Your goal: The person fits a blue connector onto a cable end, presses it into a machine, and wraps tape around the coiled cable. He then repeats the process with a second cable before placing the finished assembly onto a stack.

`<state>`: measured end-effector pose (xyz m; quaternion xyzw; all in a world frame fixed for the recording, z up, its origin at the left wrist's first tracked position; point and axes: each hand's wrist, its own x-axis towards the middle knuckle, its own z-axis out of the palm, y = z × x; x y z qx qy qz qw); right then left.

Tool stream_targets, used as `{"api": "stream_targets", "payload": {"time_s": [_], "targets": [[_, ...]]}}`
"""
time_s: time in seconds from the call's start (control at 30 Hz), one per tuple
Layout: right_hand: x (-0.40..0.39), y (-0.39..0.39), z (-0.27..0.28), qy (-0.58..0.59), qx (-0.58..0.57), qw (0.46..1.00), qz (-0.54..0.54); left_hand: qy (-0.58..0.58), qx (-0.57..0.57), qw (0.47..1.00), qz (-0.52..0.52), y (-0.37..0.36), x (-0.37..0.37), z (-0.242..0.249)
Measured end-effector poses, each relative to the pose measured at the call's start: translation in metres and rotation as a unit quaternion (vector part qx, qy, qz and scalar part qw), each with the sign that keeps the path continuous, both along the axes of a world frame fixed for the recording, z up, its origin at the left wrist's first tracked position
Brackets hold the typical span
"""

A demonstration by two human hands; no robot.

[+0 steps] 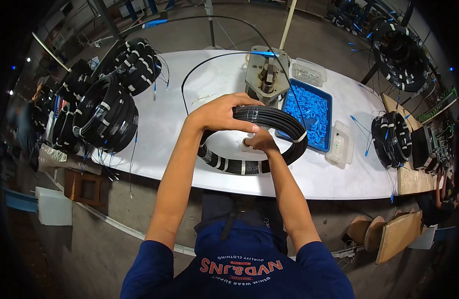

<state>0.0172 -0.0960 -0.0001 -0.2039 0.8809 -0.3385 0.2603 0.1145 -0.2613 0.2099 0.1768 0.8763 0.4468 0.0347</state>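
Note:
A thick coil of black cable [269,117], bound with white and clear bands, is tilted above the white table [170,159]. My left hand [219,113] grips its far left part, with the thumb over the strands. Inside the ring is my right hand [263,141], its forearm crossing the near rim. Its fingers look curled near a small dark end, but what they hold is partly hidden. Loose cable arcs up from the coil, with blue-capped ends [264,53] in front of a metal press [267,74].
A blue tray [330,112] of small blue parts stands right of the press, with clear plastic boxes [340,144] beside it. Black cable coils [107,114] are stacked at the left. Further coils [392,139] stand at the right, and others hang on a rack [401,57].

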Motion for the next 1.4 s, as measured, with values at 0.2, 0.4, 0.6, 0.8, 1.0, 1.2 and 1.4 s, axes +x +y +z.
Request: {"api": "stream_targets", "payload": {"time_s": [0.2,0.4,0.6,0.8,1.0,1.2,1.4], "targets": [[0.005,0.003,0.017,0.098,-0.07,0.992,0.048,-0.009,-0.02,1.0,-0.005,0.004,-0.004,0.003],[0.062,0.043,0.072,0.045,-0.093,0.994,-0.044,-0.021,0.0,1.0,-0.001,-0.009,-0.002,-0.007],[0.1,0.115,0.126,0.017,-0.222,0.975,-0.024,-0.081,0.127,0.988,-0.01,-0.032,0.0,-0.016],[0.065,0.156,0.134,0.182,-0.193,0.96,-0.092,-0.144,0.13,0.981,0.0,-0.051,0.008,-0.017],[0.062,0.105,0.052,0.018,-0.448,0.892,-0.064,-0.14,0.09,0.985,0.053,-0.053,0.021,-0.014],[0.067,0.081,0.034,0.035,-0.473,0.856,-0.204,-0.122,0.109,0.985,0.061,-0.06,0.037,-0.015],[0.078,0.085,0.052,0.051,-0.46,0.876,-0.136,-0.103,0.065,0.988,0.096,-0.069,0.05,-0.017]]}}
